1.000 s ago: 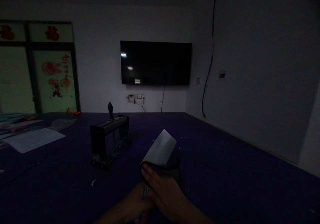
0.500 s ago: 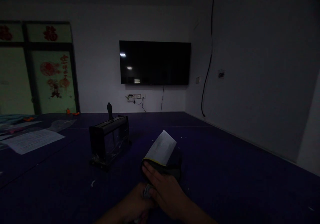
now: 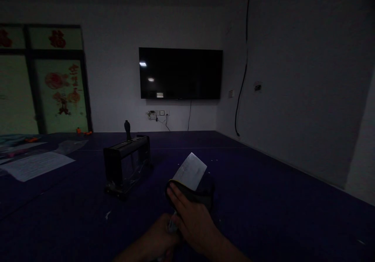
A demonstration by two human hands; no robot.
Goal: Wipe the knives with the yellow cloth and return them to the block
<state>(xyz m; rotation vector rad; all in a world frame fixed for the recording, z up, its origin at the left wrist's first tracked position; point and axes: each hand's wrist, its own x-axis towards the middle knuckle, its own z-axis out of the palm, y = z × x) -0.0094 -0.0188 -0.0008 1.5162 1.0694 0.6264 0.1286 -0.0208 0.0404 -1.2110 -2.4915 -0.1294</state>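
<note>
A wide, flat metal blade, like a cleaver's (image 3: 191, 170), points up and away from me over the dark table. My left hand (image 3: 159, 234) is closed around its greyish handle (image 3: 172, 226), which is mostly hidden. A dark cloth with a yellow edge (image 3: 202, 197) lies across the lower part of the blade. Over that cloth, my right hand (image 3: 195, 223) presses with its fingers together, gripping it against the metal. The cloth's underside cannot be seen.
A black-framed box with clear sides and a dark knobbed handle (image 3: 127, 162) stands to the left. Printed paper (image 3: 38, 166) and a clear plastic bag (image 3: 70, 146) lie farther left. White scraps dot the purple tabletop (image 3: 263, 207). A wall bounds the right side.
My right hand and the cloth have slid slightly up the blade, covering a little more of it. My left hand stays on the handle.
</note>
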